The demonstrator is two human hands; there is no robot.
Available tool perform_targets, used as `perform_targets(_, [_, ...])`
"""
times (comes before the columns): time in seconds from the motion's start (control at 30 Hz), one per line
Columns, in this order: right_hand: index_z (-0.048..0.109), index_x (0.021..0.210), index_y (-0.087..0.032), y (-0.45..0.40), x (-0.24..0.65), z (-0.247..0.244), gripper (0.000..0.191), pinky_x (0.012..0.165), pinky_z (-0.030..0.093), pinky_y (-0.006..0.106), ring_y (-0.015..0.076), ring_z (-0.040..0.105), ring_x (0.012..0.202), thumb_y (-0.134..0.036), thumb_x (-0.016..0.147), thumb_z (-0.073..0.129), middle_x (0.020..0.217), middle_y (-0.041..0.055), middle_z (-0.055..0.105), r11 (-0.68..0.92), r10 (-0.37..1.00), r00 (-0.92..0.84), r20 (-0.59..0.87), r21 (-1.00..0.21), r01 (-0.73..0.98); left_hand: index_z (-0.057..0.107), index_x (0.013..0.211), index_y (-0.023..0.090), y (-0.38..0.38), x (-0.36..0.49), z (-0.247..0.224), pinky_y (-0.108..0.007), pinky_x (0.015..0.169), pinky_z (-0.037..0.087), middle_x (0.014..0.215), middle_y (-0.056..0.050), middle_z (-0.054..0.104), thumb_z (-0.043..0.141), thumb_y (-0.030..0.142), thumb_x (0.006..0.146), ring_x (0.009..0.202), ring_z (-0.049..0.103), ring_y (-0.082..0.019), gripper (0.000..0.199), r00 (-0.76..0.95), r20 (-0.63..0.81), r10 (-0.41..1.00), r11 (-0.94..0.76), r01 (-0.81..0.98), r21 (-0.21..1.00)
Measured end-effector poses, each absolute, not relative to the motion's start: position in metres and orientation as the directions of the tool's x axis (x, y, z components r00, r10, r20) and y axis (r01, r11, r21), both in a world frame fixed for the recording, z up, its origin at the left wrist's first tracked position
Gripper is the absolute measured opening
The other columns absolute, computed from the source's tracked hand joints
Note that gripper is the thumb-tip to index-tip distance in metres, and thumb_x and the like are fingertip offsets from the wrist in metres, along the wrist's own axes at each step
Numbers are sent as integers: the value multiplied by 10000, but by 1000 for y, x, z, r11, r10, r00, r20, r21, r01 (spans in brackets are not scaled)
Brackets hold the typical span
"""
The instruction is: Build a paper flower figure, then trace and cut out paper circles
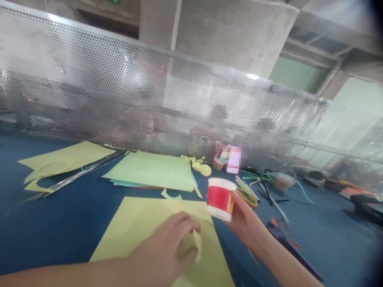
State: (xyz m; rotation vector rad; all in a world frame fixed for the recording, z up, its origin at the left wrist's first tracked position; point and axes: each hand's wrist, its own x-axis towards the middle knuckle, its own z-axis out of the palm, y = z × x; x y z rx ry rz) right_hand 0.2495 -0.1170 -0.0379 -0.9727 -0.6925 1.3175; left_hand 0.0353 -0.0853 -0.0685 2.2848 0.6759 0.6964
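A paper cup (220, 198) sits pressed in the right hand (239, 213), near the yellow sheet (134, 215); squeezing harder could dent it. The left hand (167, 245) curls above, any pinch unclear; dragging could crease the sheet.

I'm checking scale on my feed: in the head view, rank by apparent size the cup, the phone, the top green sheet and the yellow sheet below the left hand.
Largest to smallest:
1. Yellow sheet, partly hidden
2. Green sheet
3. Cup
4. Phone
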Motion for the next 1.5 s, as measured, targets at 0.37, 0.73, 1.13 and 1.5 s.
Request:
perform_targets(0.37, [619, 1040, -184, -117, 266, -37, 418, 612, 538, 272, 171, 661, 710, -511, 833, 459, 824, 55, 717, 51, 941, 306, -147, -830, -556, 603, 891, 209, -50, 42, -74, -292, 678, 480, 871, -10, 636, 582, 384, 761, 714, 612, -151, 219, 520, 34, 853, -201, 267, 943])
perform_targets(0.73, [622, 1016, -102, -117, 263, -46, 482, 403, 502, 212, 140, 626, 491, -521, 831, 471, 839, 121, 711, -137, 962, 159, -223, -895, -424, 645, 871, 243, -75, 41, -71, -267, 730, 464, 809, 0, 624, 530, 246, 799, 755, 585, -135, 135, 692, 268, 670, -558, 232, 797])
perform_targets(1.13, [614, 1087, -231, -118, 262, -57, 377, 613, 530, 276, 191, 664, 804, -471, 802, 554, 970, 36, 701, -283, 939, 110, -324, -916, -284, 641, 894, 267, -94, 35, -32, -314, 823, 479, 822, -40, 674, 458, 404, 853, 844, 609, -192, 232, 880, 377, 289, -884, 95, 457])
perform_targets(1.5, [606, 989, -166, -117, 259, -48, 589, 485, 442, 253, 175, 635, 579, -637, 834, 287, 728, 88, 706, -270, 935, 141, -326, -910, -314, 482, 1178, 208, -31, 80, -43, -442, 1001, 330, 1181, -97, 552, 662, 364, 709, 1138, 478, -273, 526, 766, 519, 379, -894, 159, 418])
